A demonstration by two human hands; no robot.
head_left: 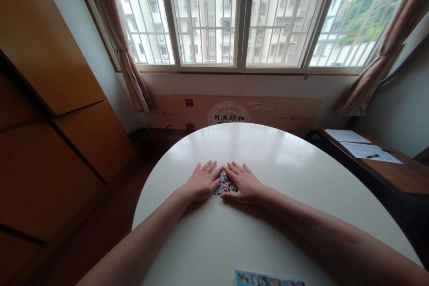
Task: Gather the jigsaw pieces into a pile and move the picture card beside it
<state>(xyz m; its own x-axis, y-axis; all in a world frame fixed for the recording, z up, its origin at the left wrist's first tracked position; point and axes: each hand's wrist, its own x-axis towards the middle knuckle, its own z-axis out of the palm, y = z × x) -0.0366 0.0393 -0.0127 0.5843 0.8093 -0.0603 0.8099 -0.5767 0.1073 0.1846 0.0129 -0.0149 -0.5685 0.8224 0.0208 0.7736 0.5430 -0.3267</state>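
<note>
A small heap of multicoloured jigsaw puzzle pieces (226, 183) lies on the white round table (278, 152). My left hand (203, 182) rests at the heap's left side, palm down, fingers stretched out and apart. At the right side my right hand (244, 182) lies the same way, fingers spread, its thumb along the near edge of the pieces. Both hands border the heap, and the parts of it under my fingers are hidden. Neither hand grips anything. Nearer to me, a colourful printed picture (268, 279) is cut off by the bottom of the view.
To the right, a wooden desk (412, 173) carries white papers (368, 151) with dark small items on them. A large printed cardboard panel (288, 109) stands below the barred window (211, 18). Wooden cabinets (43, 178) fill the left side.
</note>
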